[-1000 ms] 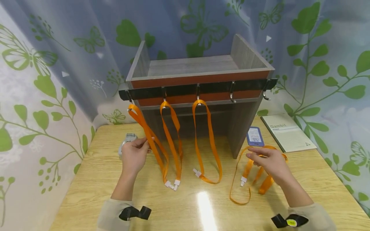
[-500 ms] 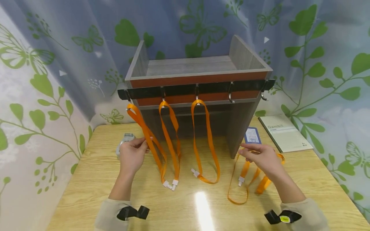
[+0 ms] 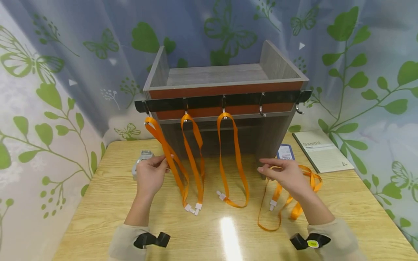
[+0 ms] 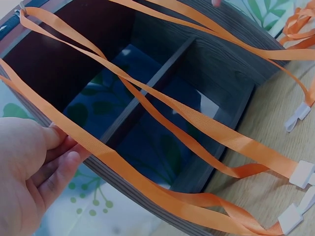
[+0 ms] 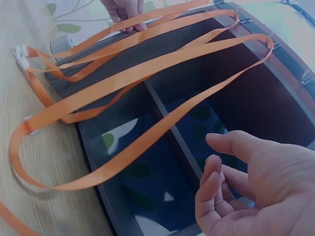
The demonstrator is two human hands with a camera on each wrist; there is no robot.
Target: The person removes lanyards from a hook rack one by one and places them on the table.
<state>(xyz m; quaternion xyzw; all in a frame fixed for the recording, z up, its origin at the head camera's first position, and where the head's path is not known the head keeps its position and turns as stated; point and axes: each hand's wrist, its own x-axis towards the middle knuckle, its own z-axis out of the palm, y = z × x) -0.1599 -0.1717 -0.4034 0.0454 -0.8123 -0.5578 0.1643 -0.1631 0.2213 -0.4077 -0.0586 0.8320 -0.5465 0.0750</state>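
Note:
Three orange lanyards hang from hooks on the black rail of a grey wooden shelf, their white clips pointing down. With thumb and fingers, my left hand pinches the edge of the leftmost lanyard, partly behind its strap in the left wrist view. The middle-left lanyard and the third lanyard hang untouched. Beside the shelf's right leg, my right hand is held with fingers bent loosely and thumb apart, holding nothing in the right wrist view. Beneath it, more orange lanyard strap lies on the table, partly covered.
Two hooks at right, one and the outermost, carry nothing. The shelf stands against a leaf-patterned curtain. A blue-framed card holder and a notebook lie right; a grey device sits behind my left hand.
My right hand has moved left from above the loose lanyard toward the shelf's right leg. My left hand stays on the leftmost lanyard.

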